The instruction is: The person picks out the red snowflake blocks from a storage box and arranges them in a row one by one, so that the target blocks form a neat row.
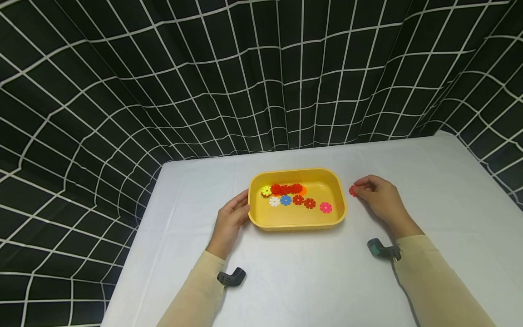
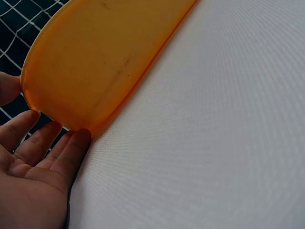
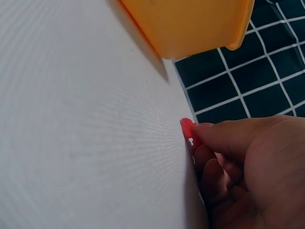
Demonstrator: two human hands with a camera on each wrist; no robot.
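Observation:
A yellow tray (image 1: pixel 294 225) holds several notched plastic discs, mostly red. Among them are a white disc (image 1: pixel 274 201), a blue disc (image 1: pixel 286 200), a yellow-green disc (image 1: pixel 266 190) and a pink disc (image 1: pixel 325 207). My left hand (image 1: pixel 229 222) touches the tray's left end, its extended fingers against the outer wall (image 2: pixel 62 102) and its thumb at the rim. To the right of the tray, my right hand (image 1: pixel 377 195) pinches a red notched disc (image 3: pixel 187 127) between thumb and fingers, close over the white tabletop. My fingers hide part of that disc.
A white cloth (image 1: pixel 302 277) covers the table. Behind and at the sides hangs a black curtain (image 1: pixel 245 91) with a white grid. Each sleeved forearm carries a small dark device, one on the left wrist (image 1: pixel 232 277) and one on the right (image 1: pixel 383 250).

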